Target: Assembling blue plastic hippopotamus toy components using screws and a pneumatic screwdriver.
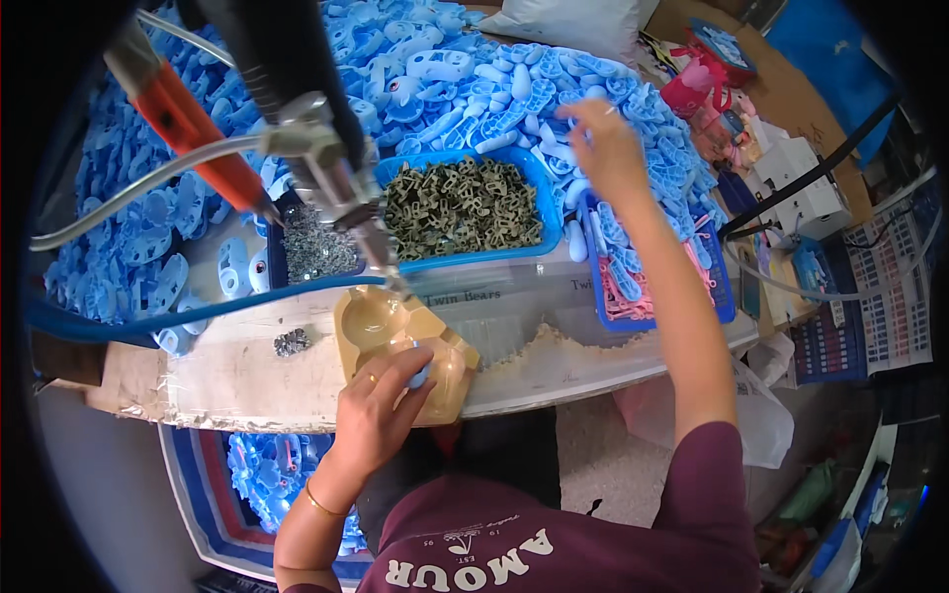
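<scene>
My left hand (381, 400) is closed around a small blue plastic piece (420, 375), mostly hidden by the fingers. It rests over a tan moulded fixture (374, 321) with rounded hollows at the table's front edge. My right hand (608, 153), slightly blurred, is stretched out over a large heap of light-blue plastic parts (514, 94); its fingers look apart, with nothing visible in them. Below that forearm stands a blue basket (727, 296) of pink and blue pieces. A screwdriver-like tool with a metal head (371, 232) hangs just beyond the fixture.
A blue tray (549, 212) holds bronze-coloured metal clips. Beside it a dark bin contains small silver screws (318, 242). A small metal pile (292, 342) lies left of the fixture. An orange-handled tool (183, 124) and a blue hose (227, 299) cross the left side. Below the table are more blue parts (272, 479).
</scene>
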The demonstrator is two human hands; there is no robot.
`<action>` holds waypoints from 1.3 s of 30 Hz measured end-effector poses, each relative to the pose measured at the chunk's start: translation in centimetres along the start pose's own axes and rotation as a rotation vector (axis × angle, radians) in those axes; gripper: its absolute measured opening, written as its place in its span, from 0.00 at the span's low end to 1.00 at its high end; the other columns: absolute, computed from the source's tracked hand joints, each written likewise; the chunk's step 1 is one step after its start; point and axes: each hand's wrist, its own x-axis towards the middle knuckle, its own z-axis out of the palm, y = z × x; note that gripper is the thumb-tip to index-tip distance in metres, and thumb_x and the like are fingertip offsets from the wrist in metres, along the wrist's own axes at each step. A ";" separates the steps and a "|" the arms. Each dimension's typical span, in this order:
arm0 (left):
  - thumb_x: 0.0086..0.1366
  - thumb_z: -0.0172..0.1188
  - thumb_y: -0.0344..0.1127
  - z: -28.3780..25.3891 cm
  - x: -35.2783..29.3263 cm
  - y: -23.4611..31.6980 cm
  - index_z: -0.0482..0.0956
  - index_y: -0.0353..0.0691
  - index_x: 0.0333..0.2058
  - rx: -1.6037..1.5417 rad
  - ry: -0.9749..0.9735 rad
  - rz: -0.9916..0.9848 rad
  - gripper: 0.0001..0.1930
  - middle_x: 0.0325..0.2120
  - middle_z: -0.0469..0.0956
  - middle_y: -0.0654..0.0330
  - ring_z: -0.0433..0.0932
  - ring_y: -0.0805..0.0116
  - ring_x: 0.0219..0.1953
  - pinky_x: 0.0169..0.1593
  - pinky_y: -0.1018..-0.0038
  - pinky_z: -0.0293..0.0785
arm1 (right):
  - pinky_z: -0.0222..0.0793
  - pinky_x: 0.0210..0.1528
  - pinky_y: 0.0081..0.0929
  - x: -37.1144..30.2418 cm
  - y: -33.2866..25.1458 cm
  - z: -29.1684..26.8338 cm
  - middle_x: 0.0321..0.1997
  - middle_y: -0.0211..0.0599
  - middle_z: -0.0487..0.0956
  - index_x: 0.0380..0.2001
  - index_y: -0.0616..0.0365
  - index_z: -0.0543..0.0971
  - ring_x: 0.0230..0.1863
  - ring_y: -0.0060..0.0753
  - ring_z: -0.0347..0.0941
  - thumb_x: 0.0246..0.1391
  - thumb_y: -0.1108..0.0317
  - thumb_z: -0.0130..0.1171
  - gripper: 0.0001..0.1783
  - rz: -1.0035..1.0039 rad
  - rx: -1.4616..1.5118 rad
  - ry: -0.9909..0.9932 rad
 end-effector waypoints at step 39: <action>0.63 0.62 0.26 -6.8 -4.9 -9.2 0.81 0.36 0.39 0.345 0.385 -0.151 0.06 0.35 0.82 0.55 0.80 0.57 0.38 0.44 0.65 0.75 | 0.72 0.45 0.35 -13.7 -21.8 2.4 0.41 0.29 0.80 0.34 0.52 0.83 0.42 0.37 0.75 0.45 0.58 0.73 0.15 -0.446 0.621 -0.580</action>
